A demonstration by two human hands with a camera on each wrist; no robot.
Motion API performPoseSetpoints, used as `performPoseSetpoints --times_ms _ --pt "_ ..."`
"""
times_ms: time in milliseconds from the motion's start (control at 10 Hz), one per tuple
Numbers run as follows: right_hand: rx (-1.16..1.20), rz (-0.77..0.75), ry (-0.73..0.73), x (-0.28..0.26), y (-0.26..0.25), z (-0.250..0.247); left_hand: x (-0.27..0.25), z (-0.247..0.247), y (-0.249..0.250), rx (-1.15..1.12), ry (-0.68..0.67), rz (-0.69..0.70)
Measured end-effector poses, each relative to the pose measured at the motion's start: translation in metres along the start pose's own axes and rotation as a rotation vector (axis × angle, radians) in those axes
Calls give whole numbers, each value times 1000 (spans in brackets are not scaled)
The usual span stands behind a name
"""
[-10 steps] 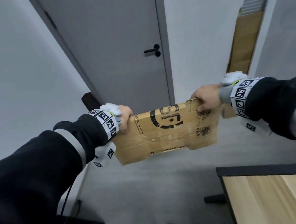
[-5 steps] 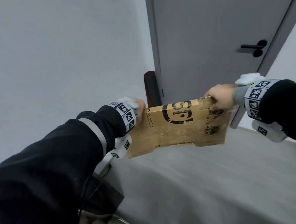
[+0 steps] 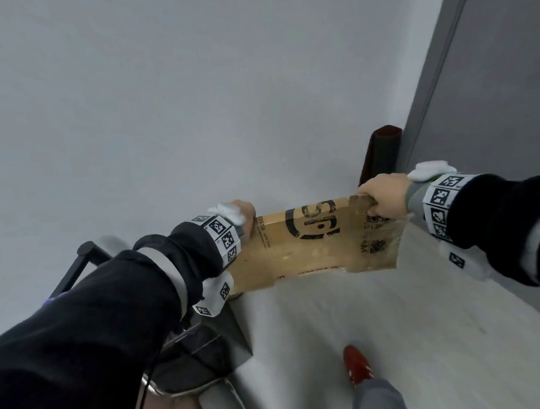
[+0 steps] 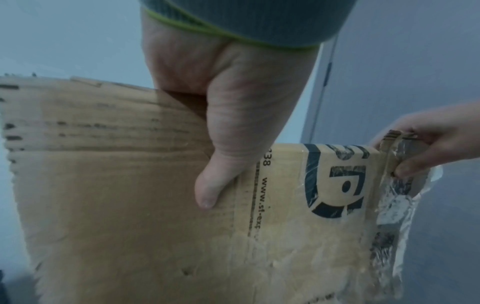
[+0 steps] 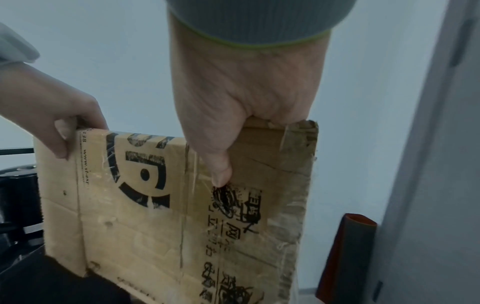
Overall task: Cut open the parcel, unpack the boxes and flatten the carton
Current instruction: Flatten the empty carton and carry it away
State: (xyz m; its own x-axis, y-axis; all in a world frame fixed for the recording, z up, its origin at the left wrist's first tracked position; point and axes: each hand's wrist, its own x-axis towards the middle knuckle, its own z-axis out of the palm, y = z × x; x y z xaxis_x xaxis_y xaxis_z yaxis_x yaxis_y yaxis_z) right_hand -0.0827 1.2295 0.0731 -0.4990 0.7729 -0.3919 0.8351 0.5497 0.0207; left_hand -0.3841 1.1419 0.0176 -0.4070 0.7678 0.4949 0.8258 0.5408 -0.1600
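A flattened brown cardboard box (image 3: 315,242) with a black logo and torn clear tape hangs upright in the air between my hands. My left hand (image 3: 246,220) grips its top left edge, thumb on the near face (image 4: 215,185). My right hand (image 3: 385,195) grips the top right corner, thumb pressed on the printed face (image 5: 221,170). The fingers of both hands are hidden behind the cardboard (image 5: 182,216). In the left wrist view the cardboard (image 4: 130,205) fills the lower frame.
A white wall (image 3: 192,98) is straight ahead, a grey door (image 3: 492,80) at the right. A dark red roll (image 3: 382,153) stands in the corner by the door. Black equipment with a frame (image 3: 76,270) sits low left. My red shoe (image 3: 357,363) is on the grey floor.
The view has swung left: the door slid to the right edge and the white wall now fills the frame. Both hands keep the same hold on the cardboard.
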Motion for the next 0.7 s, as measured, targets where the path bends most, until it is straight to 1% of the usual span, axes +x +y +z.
performPoseSetpoints --times_ms 100,200,300,400,500,600,700 --pt "-24 -68 -36 70 2 -10 53 -7 8 -165 -950 141" --pt "-40 -140 -59 136 7 -23 88 14 16 70 -1134 195" --pt "-26 -182 -33 183 4 -21 110 44 12 48 -1142 197" --pt "-10 -225 -46 238 -14 -12 124 89 -3 57 -1103 196" --pt "-5 -242 -36 298 -35 9 131 145 -17 19 -1071 125" --pt "-25 -237 -17 336 -46 35 130 195 -24 -34 -1051 95" --pt "-37 -283 1 389 -60 82 120 262 -27 -52 -1049 73"
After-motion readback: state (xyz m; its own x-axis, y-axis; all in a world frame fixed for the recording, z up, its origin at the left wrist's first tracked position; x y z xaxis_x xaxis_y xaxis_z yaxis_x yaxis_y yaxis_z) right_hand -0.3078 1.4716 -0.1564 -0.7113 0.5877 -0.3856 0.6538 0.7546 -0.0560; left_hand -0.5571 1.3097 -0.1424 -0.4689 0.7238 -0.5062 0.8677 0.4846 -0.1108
